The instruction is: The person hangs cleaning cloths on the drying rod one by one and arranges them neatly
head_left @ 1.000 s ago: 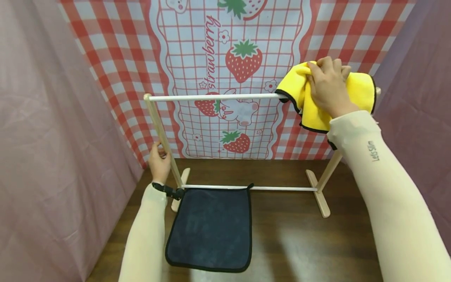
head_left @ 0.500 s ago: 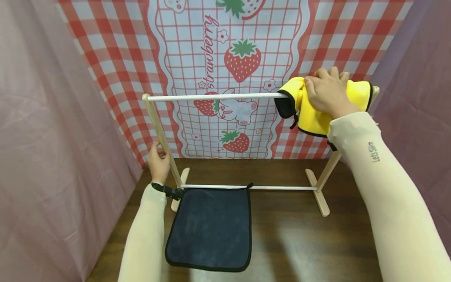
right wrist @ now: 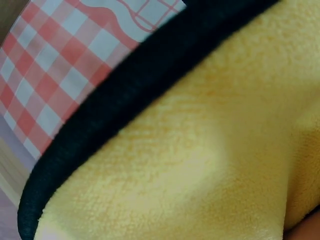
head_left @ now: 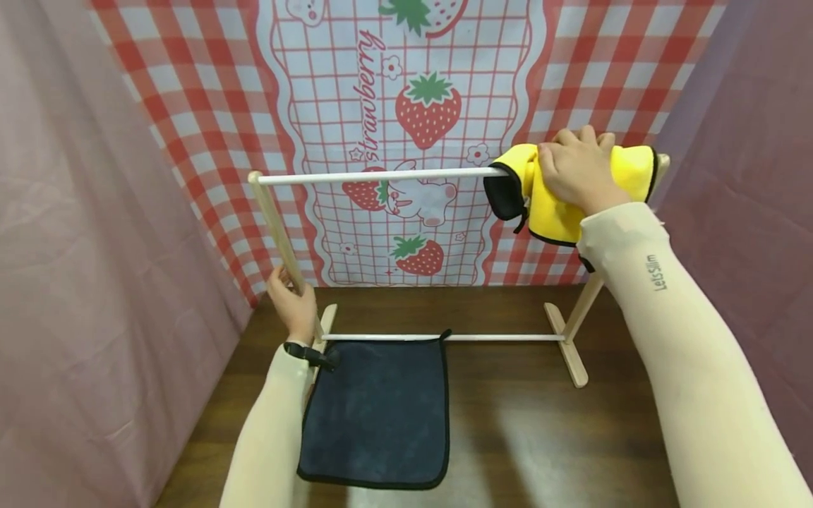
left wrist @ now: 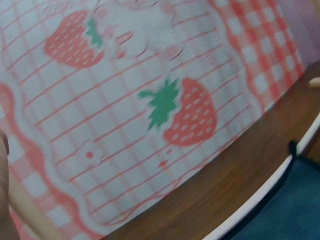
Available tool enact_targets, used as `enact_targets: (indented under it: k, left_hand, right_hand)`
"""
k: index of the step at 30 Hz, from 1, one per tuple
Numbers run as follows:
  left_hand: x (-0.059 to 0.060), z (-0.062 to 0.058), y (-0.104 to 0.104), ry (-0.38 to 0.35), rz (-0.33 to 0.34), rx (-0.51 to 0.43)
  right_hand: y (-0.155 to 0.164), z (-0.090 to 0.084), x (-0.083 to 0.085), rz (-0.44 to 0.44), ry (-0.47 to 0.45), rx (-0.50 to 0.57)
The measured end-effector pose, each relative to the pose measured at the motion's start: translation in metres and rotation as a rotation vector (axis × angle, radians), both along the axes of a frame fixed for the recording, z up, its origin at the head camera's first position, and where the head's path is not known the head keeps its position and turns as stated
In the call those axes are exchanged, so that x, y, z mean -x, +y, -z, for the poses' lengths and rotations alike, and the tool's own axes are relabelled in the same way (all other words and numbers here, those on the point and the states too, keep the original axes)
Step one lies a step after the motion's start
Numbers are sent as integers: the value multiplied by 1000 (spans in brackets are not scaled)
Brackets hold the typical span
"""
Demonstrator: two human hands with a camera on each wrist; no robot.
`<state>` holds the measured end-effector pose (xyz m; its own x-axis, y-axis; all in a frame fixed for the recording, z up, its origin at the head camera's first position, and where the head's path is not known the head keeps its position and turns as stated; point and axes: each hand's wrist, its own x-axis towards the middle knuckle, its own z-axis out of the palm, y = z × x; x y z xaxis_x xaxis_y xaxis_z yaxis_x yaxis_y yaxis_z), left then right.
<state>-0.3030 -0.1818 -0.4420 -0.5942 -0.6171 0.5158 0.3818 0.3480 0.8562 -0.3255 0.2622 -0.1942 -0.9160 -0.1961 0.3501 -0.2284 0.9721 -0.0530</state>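
Note:
A wooden rack with a white top rail (head_left: 375, 176) stands on the table. My right hand (head_left: 581, 169) holds a yellow towel (head_left: 555, 215) with black edging at the right end of that rail. The towel drapes over the rail, its dark underside showing at the left corner. In the right wrist view the yellow towel (right wrist: 190, 150) fills most of the picture. My left hand (head_left: 295, 303) grips the rack's left post (head_left: 272, 219) in its lower half. Below it, a dark blue towel (head_left: 375, 416) hangs from the lower rail (head_left: 502, 337), its loop at the top right corner.
Wooden feet (head_left: 567, 346) support the rack on the brown table (head_left: 508, 423). Behind it hangs a red checked cloth (head_left: 216, 106) printed with strawberries. Pink curtains (head_left: 127, 282) close off both sides.
My right hand has lowered the yellow towel onto the top rail, and its left corner now hangs down. My left hand has shifted slightly on the post. The whole view has drifted a little.

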Motion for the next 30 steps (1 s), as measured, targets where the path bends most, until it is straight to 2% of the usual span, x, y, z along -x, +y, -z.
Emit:
enact_targets:
  k: [3, 5, 8, 11, 13, 16, 21, 25, 30]
  left_hand:
    - [-3, 1, 18, 32, -14, -2]
    - [-6, -2, 32, 18, 1, 28]
    - [-8, -9, 60, -1, 105, 74]
    - [-9, -20, 93, -4, 277, 98]
    - [-9, -31, 115, -6, 393, 106]
    - [-11, -53, 144, -7, 525, 144]
    - [-13, -92, 185, 1, 680, 211]
    - [-16, -114, 210, 11, 755, 243]
    - [-17, -131, 232, 34, 779, 229]
  right_hand:
    - [-1, 0, -1, 4, -5, 5]
    - [-1, -1, -1, 8, -5, 7]
    - [-1, 0, -1, 14, -7, 1]
    - [0, 0, -1, 16, -11, 1]
    - [0, 0, -1, 15, -12, 3]
    - [-1, 0, -1, 11, -10, 4]
    - [-3, -1, -1, 11, 2, 16]
    - [-3, 0, -2, 18, -1, 13]
    - [-3, 1, -2, 22, -7, 12]
